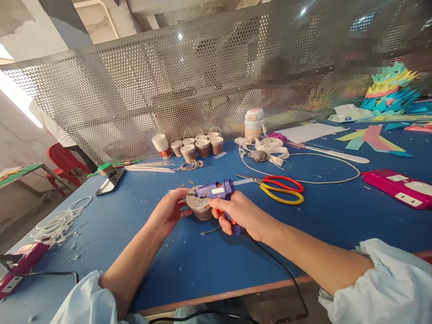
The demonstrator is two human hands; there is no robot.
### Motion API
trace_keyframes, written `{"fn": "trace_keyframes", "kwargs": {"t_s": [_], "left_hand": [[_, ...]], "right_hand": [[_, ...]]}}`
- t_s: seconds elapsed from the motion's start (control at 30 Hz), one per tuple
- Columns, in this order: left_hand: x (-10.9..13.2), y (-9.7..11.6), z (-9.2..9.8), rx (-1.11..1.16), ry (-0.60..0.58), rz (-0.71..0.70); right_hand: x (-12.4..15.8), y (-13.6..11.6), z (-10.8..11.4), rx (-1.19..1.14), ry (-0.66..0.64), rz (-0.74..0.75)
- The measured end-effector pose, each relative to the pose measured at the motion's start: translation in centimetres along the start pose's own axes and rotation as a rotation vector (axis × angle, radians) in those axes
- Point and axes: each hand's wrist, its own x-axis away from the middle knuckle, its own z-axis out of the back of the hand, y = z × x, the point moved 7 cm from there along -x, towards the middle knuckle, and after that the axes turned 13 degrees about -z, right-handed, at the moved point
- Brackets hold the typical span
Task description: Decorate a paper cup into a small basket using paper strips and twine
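though apart, left hand (168, 213) around squat brown cup (201, 210), right hand (241, 216) tight around purple plastic glue gun (216, 191)

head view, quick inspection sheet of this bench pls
surface: blue table, dusted with white scraps
job's things: purple glue gun, nozzle over a small paper cup
clutter: scissors, row of handled cups, white cord, wire rings, coloured paper pieces
grippers: left hand holds the paper cup; right hand grips the glue gun
cables: black cable runs from the glue gun over the front edge; pink power strip at right
surroundings: perforated metal screen, people behind it, red chair
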Motion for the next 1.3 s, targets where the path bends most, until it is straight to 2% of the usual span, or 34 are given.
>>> {"fn": "trace_keyframes", "kwargs": {"t_s": [0.2, 0.4, 0.67, 0.87, 1.07, 1.3], "left_hand": [[0.1, 0.0, -0.25, 0.034, 0.007, 0.015], [0.1, -0.15, -0.43, 0.057, 0.016, 0.013], [0.04, -0.25, -0.48, 0.056, -0.002, 0.007], [-0.11, -0.42, -0.37, 0.057, -0.005, 0.006], [0.03, -0.37, -0.56, 0.054, -0.02, 0.006], [0.07, -0.31, -0.53, 0.058, 0.009, 0.012]], "right_hand": [[0.08, 0.16, -0.05, -0.046, -0.021, 0.0], [0.17, -0.07, 0.54, -0.039, 0.058, 0.077], [0.15, 0.12, 0.09, -0.012, 0.001, 0.042], [0.05, 0.07, 0.5, -0.037, 0.049, 0.064], [0.23, 0.11, 0.29, 0.011, -0.013, 0.005], [0.08, -0.12, 0.79, 0.017, 0.031, 0.058]]}}
